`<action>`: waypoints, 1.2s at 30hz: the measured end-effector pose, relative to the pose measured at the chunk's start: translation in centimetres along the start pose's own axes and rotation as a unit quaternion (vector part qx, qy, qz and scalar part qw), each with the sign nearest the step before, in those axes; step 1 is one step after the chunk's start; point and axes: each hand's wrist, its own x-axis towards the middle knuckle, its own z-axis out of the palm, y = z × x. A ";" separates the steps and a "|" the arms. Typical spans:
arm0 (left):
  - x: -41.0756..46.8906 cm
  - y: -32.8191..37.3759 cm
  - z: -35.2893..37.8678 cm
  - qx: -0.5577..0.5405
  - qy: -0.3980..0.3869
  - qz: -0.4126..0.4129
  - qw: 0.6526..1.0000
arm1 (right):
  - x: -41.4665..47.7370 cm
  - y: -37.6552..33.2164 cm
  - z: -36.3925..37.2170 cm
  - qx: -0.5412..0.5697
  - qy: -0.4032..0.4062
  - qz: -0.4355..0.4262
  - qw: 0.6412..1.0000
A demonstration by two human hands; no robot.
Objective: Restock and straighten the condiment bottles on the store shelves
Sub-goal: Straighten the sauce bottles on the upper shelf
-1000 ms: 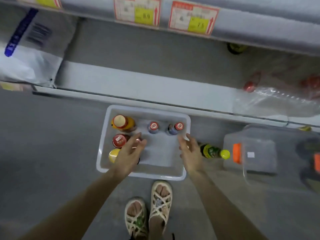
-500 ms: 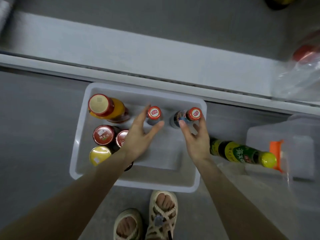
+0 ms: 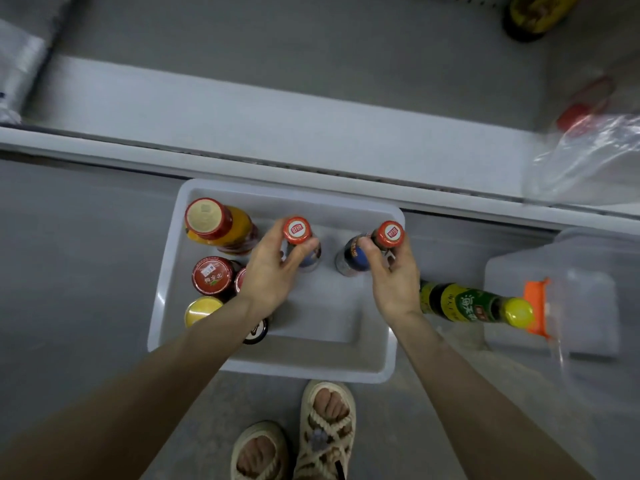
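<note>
Left hand: grip curled round neck of left red-cap bottle, upright, far middle of white bin. Right hand: grip curled round neck of right red-cap bottle, leaning right, bin's far-right corner. Bin on floor, just near bottom shelf. Orange bottle and red-lid jar along bin's left side. Green bottle lying on floor, right of bin.
</note>
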 end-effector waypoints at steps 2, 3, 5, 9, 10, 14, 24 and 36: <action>-1.7 1.8 -0.6 -0.001 -0.011 0.001 1.000 | -1.6 -2.3 -1.0 0.022 -0.006 0.010 1.000; -2.6 3.0 -1.0 -0.002 -0.007 0.008 1.000 | -2.4 -3.7 -1.6 0.029 -0.012 0.010 0.999; -4.3 5.8 -2.0 -0.007 0.007 0.020 1.000 | -4.0 -6.7 -2.8 0.022 -0.023 -0.002 1.000; -8.0 14.0 -4.3 -0.008 0.007 0.043 0.999 | -7.7 -13.9 -6.4 0.023 -0.036 -0.036 0.998; -9.0 16.5 -5.0 -0.012 0.006 0.053 0.998 | -8.7 -16.3 -7.3 0.025 -0.035 -0.050 0.998; -13.1 27.5 -8.1 -0.012 0.016 0.109 0.994 | -12.6 -27.4 -11.3 0.003 -0.029 -0.116 0.993; -24.6 59.4 -16.4 -0.037 0.056 0.331 0.941 | -24.7 -59.1 -24.0 -0.006 0.045 -0.312 0.949; -41.7 88.2 -21.2 -0.091 0.035 0.557 0.825 | -43.5 -83.5 -38.8 0.039 0.131 -0.488 0.862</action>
